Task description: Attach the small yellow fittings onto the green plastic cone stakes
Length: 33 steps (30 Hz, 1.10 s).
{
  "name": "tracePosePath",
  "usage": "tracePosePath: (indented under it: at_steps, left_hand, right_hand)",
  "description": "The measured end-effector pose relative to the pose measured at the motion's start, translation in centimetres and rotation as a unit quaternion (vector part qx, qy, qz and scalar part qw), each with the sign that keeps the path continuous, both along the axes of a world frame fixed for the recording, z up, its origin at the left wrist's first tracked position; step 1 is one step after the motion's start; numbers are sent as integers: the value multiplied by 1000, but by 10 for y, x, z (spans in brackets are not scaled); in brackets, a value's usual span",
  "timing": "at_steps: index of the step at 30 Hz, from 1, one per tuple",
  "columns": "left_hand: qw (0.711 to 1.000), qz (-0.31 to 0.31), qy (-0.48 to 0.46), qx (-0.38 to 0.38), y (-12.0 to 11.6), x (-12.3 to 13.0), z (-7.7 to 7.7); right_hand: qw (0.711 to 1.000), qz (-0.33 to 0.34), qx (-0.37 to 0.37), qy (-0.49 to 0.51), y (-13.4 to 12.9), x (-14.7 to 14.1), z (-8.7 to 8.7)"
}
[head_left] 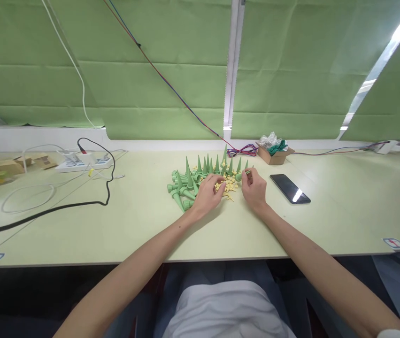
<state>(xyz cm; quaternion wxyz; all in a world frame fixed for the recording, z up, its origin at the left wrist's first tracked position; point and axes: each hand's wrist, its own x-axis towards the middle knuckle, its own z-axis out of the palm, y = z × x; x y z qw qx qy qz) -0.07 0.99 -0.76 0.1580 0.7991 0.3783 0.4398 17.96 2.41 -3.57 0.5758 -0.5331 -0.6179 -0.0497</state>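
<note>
White shirt (233, 310) right under us, and beyond it the pale worktop (108, 234) spreads wide, everything bunched up in the middle! Both forearms reach in over the edge. On the left, our left hand (209, 193) is bent over the pile, thumb and forefinger slightly parted; whether a piece sits at the tips, we can't make out. Across from it, our right hand (254, 188) is curled with fingertips drawn together beside the green cones, and its grip is hidden too. Just off to its right lies a phone (289, 188), well placed to be left alone.

Now those green cones (189, 180): a row upright at the back, others toppled on the left, some right against our left hand. Low wrists and small finger movements look wisest here; one careless knuckle could tip that row. And the smallest of all, the yellow pieces (231, 184), heaped between our hands! We'd pick singly, fingertips only, without scattering the heap.
</note>
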Motion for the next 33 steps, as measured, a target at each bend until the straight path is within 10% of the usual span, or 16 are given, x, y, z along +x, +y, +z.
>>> tracePosePath:
  at_steps: [33]
  left_hand:
    - [999, -1, 30, 45, 6, 2, -7]
  right_hand:
    - [945, -112, -218, -215, 43, -2, 40]
